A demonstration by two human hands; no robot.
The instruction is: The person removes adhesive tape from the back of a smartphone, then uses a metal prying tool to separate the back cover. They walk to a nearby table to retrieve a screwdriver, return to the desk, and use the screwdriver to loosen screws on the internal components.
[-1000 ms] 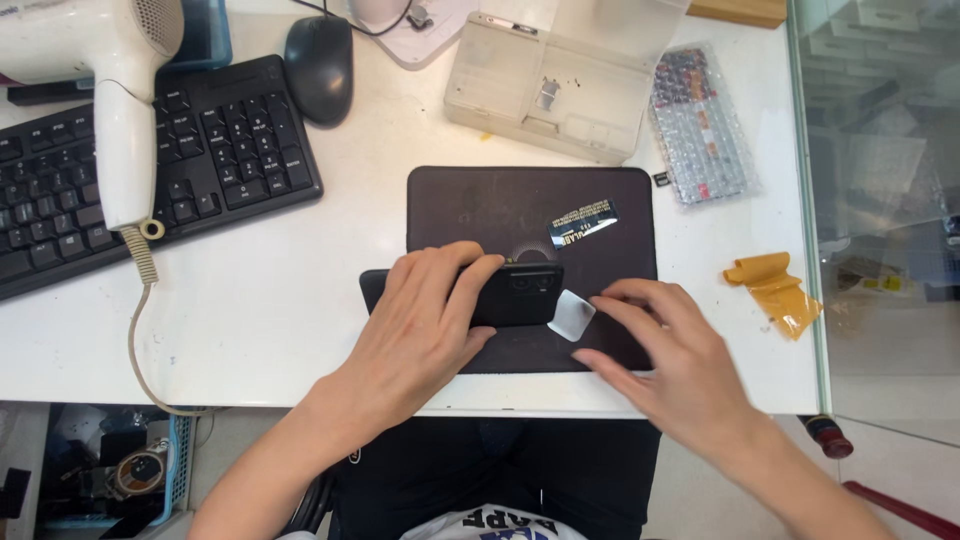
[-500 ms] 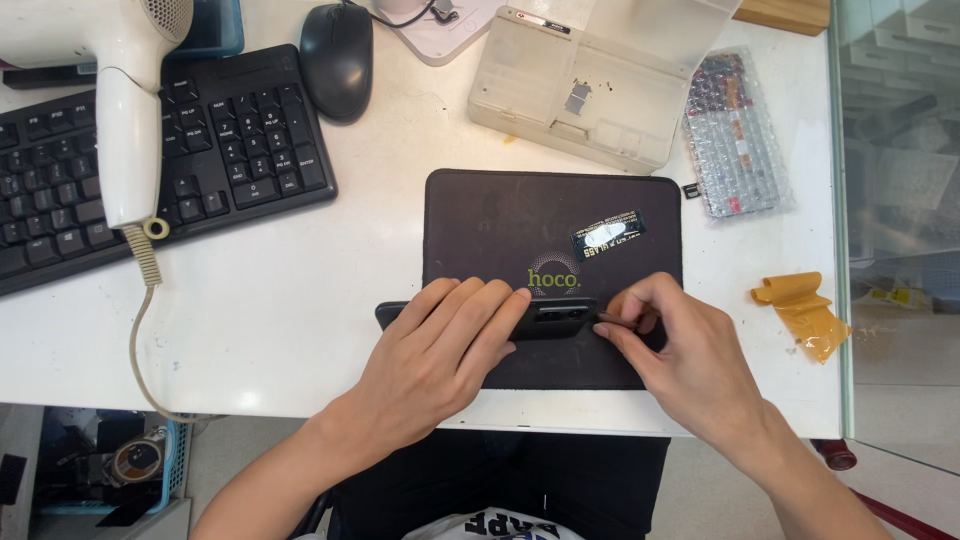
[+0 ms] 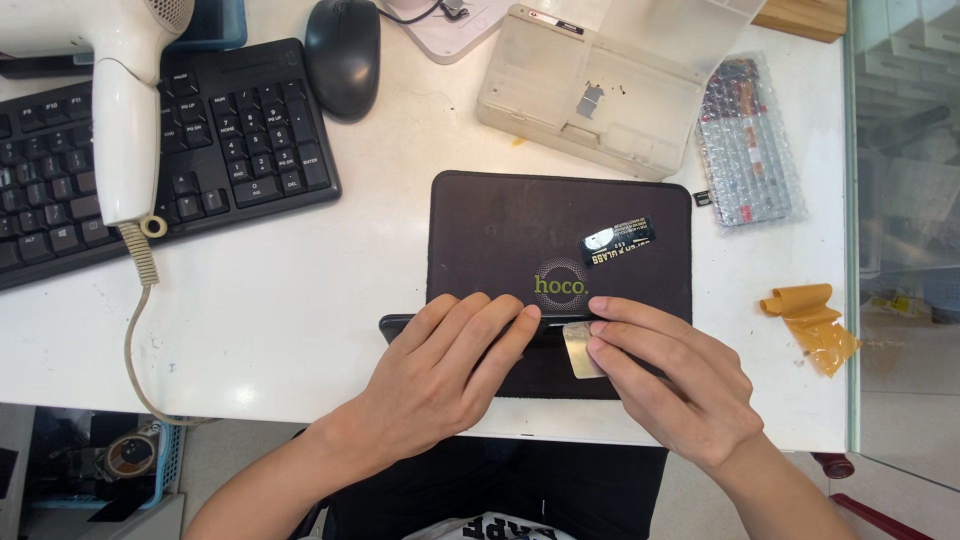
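A black phone (image 3: 400, 325) lies across the near part of a dark work mat (image 3: 500, 230). My left hand (image 3: 440, 365) lies flat over the phone, fingers together, pressing it down. My right hand (image 3: 670, 375) pinches a thin, pale metal pry card (image 3: 580, 350) against the phone's right end. Most of the phone is hidden under both hands. A small black sticker strip (image 3: 617, 241) rests on the mat farther back.
A black keyboard (image 3: 200, 150) with a white hair dryer (image 3: 125, 110) across it sits at the left, a black mouse (image 3: 343, 55) behind. A clear parts box (image 3: 590, 95), a bubble-wrapped packet (image 3: 745, 140) and yellow tape scraps (image 3: 810, 320) lie to the right.
My head moved, shifting the view. Both hands have closed in over the phone; the right hand now presses the pry card at the phone's right end, fingers stretched out flatter.
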